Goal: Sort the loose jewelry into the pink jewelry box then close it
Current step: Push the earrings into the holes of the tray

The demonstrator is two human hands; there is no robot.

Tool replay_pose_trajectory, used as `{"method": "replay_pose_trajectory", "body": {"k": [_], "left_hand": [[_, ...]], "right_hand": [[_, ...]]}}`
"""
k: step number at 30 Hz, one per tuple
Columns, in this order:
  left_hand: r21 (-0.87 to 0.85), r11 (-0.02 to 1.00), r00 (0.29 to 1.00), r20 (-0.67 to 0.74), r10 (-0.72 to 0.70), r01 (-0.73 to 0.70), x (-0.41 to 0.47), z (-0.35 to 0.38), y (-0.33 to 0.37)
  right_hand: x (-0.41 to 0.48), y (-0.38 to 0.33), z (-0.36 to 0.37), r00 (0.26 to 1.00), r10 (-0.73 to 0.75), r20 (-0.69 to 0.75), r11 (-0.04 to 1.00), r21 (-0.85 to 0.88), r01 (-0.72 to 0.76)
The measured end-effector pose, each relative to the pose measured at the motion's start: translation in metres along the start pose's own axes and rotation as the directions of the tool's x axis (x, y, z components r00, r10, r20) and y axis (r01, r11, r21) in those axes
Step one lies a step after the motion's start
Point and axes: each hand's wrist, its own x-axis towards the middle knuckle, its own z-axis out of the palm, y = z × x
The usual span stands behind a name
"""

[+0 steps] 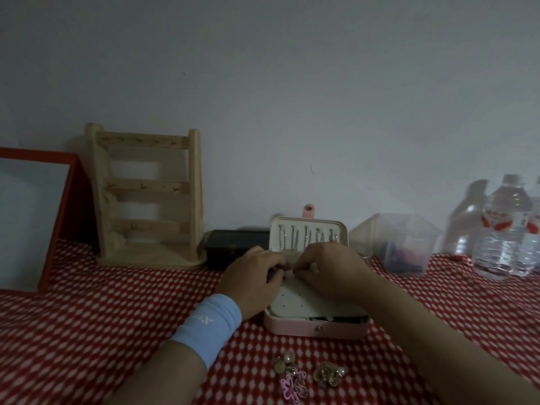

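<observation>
The pink jewelry box [315,328] stands open on the red patterned cloth, its lid [309,235] upright against the wall with several silver pieces hanging inside. A white perforated earring panel [295,302] lies across the box. My left hand [251,282], with a light blue wristband, and my right hand [330,267] meet over the back of the panel, fingertips curled together pinching something small that I cannot make out. Loose jewelry [306,375] lies in front of the box: pearl pieces, a gold flower piece and a pink flower clip.
A wooden jewelry stand [149,197] and a red-framed mirror [32,217] are at the back left. A black box [233,247] sits left of the lid. A clear plastic container [400,244] and water bottles [502,229] stand at the right.
</observation>
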Motion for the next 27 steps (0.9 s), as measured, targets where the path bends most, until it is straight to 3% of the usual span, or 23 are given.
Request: {"method": "replay_pose_trajectory", "body": {"k": [6,9,12,15,18,24,27], "left_hand": [[0.000,0.999,0.999,-0.004,-0.036,0.036,0.001,0.000,-0.001],[-0.079,0.993,0.995,-0.032,-0.091,0.089,0.002,-0.001,0.003],[-0.279,0.948,0.983,-0.048,-0.175,0.155,0.007,-0.007,0.011],[-0.313,0.940,0.978,-0.112,-0.175,0.133,0.012,-0.012,0.017],[-0.268,0.958,0.978,-0.153,-0.141,0.097,0.014,-0.014,0.019],[-0.347,0.936,0.976,-0.175,-0.133,0.065,0.014,-0.012,0.022],[-0.375,0.925,0.975,-0.170,-0.140,0.067,0.015,-0.009,0.024]], "right_hand": [[0.000,-0.002,0.000,1.000,0.002,-0.006,0.999,-0.043,-0.002],[0.000,-0.002,0.003,0.991,0.121,-0.050,0.973,0.204,-0.108],[0.002,-0.003,-0.004,0.974,0.219,-0.055,0.806,0.574,-0.148],[0.002,-0.007,-0.014,0.966,0.259,0.014,0.621,0.763,-0.178],[0.001,-0.004,-0.019,0.968,0.230,0.102,0.524,0.825,-0.211],[-0.001,0.005,-0.025,0.924,0.163,0.345,0.289,0.879,-0.379],[-0.001,0.008,-0.025,0.898,0.113,0.425,0.228,0.869,-0.439]]}}
